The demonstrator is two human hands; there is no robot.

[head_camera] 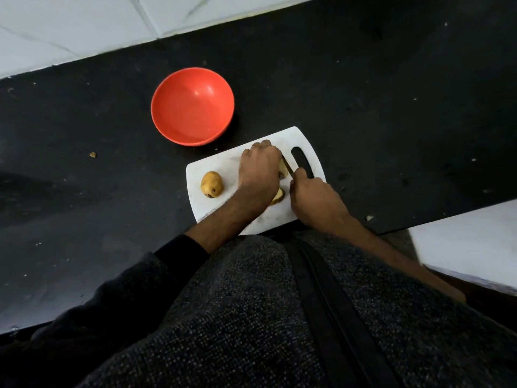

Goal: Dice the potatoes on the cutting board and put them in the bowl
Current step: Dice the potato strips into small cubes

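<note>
While left hand (258,169) holds potato piece (283,169), right hand (310,197) grips knife (288,167), black counter (363,107), white tiles (84,23).

sleeve (179,256): black (pushed up) | top (251,317): grey speckled knit, black strap

A home kitchen: black stone worktop (363,93) against a white tiled wall (84,23), with white cutting board (218,169) and red bowl (193,106)
</note>
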